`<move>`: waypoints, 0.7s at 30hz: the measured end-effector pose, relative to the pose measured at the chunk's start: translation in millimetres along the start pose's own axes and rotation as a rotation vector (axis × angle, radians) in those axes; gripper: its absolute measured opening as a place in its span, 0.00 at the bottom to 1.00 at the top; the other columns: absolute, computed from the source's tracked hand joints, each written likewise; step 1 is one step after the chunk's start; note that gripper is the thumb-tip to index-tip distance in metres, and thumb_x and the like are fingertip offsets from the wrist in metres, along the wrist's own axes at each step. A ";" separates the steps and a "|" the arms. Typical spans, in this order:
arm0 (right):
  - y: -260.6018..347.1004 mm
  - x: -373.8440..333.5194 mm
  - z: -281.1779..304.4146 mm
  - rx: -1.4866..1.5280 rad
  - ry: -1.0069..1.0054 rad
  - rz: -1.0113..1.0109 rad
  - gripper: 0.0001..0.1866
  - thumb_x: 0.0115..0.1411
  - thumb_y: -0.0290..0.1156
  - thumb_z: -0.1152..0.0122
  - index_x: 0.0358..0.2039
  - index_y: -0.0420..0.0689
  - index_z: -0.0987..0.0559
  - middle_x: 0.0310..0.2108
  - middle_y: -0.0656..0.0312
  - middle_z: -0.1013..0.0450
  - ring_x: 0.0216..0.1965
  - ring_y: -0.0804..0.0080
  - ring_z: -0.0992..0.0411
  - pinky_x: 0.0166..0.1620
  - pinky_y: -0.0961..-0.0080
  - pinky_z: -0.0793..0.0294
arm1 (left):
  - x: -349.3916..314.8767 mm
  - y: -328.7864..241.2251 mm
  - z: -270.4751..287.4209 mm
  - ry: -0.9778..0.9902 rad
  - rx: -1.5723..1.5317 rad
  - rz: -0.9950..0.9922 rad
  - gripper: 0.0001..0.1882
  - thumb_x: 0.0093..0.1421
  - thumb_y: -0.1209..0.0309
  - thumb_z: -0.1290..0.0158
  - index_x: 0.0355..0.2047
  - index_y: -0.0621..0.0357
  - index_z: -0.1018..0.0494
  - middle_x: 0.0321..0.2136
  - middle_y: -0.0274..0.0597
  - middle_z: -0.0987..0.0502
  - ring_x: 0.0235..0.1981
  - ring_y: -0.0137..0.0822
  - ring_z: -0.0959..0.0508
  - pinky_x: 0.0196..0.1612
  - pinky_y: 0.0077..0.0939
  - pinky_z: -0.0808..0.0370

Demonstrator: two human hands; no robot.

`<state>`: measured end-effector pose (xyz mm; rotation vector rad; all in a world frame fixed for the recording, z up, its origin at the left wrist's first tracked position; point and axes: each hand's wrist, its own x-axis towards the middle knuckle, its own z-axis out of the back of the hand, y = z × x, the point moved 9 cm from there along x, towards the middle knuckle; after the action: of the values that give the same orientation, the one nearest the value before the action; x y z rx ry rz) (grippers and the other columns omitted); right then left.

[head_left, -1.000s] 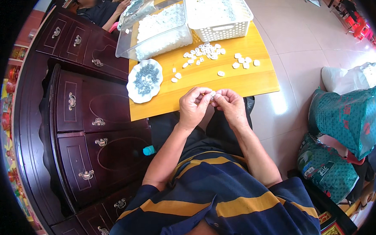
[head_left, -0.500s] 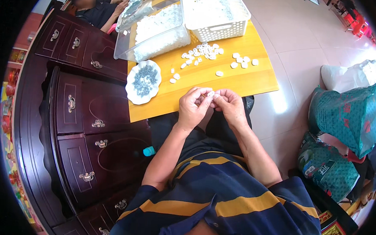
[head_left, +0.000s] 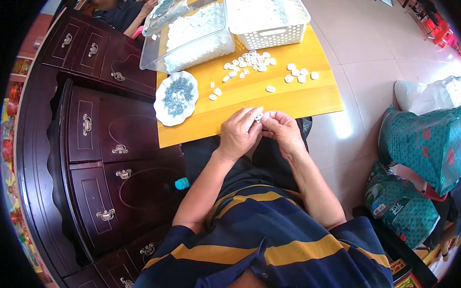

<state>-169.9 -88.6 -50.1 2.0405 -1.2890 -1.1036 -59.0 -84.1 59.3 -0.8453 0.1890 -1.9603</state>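
Pale floor tiles spread to the right of a yellow wooden table (head_left: 298, 98), with a dark carved cabinet (head_left: 103, 155) hard against its left edge and green patterned bags (head_left: 423, 145) slumped further right. Only the head view is on hand. Both hands meet just off the table's near edge, above the lap: the left hand (head_left: 239, 135) and the right hand (head_left: 281, 131) have their fingertips pinched together on one small white piece (head_left: 259, 115), held close and central, likely so both thumbs can work it (whether a second part is pressed into it is too small to tell). Loose white pieces (head_left: 253, 62) lie scattered within reach on the tabletop, fed from a clear tub (head_left: 193, 38) and a white basket (head_left: 268, 16) behind them. A white scalloped plate (head_left: 176, 97) of small grey parts sits near the left corner. Another person's arm (head_left: 138, 19) shows at the far end. Against the earlier frames little differs: the hands hold the same pinch in the same spot, and the tabletop pieces have not shifted.
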 end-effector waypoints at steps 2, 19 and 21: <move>-0.1 0.9 -1.8 -0.046 0.025 0.019 0.08 0.70 0.35 0.39 0.40 0.46 0.17 0.34 0.68 0.20 0.35 0.81 0.23 0.43 0.81 0.24 | 0.5 -0.7 0.7 0.005 0.010 -0.015 0.16 0.57 0.79 0.38 0.47 0.61 0.21 0.39 0.49 0.18 0.40 0.49 0.16 0.43 0.36 0.19; 3.9 -6.1 -3.1 0.036 -0.065 0.071 0.12 0.68 0.33 0.41 0.37 0.36 0.16 0.31 0.66 0.21 0.32 0.81 0.26 0.39 0.82 0.27 | 6.8 -6.3 -4.4 0.050 -0.025 -0.024 0.08 0.63 0.76 0.42 0.43 0.61 0.22 0.37 0.51 0.17 0.40 0.51 0.16 0.42 0.37 0.19; 3.7 -5.4 -0.7 0.031 -0.074 0.085 0.12 0.68 0.33 0.41 0.37 0.36 0.16 0.31 0.66 0.21 0.32 0.81 0.26 0.38 0.82 0.27 | 6.9 -6.8 -5.1 0.046 -0.031 -0.024 0.08 0.63 0.76 0.42 0.43 0.61 0.22 0.36 0.51 0.17 0.39 0.51 0.16 0.41 0.37 0.19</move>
<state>-172.5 -85.3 -45.0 1.9640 -1.4242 -1.1364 -69.2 -87.2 61.9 -0.8268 0.2376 -2.0047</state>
